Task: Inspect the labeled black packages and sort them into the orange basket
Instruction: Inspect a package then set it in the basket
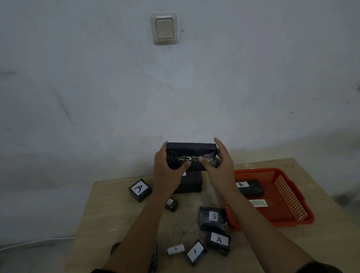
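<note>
Black package point(191, 154) gripped by both hands, left point(168, 167) and right point(219, 165); one in orange basket point(287, 196).

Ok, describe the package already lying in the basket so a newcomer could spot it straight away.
Find the orange plastic mesh basket on the right side of the light wooden table. Inside it, near its far left corner, lies one flat black wrapped package. It carries a white label marked B at its left end, and it is the only package inside the basket; the others lie on the table.

"A" and "B" labels on black packages point(140, 190); basket point(287, 196) tag "NORMAL"
</note>
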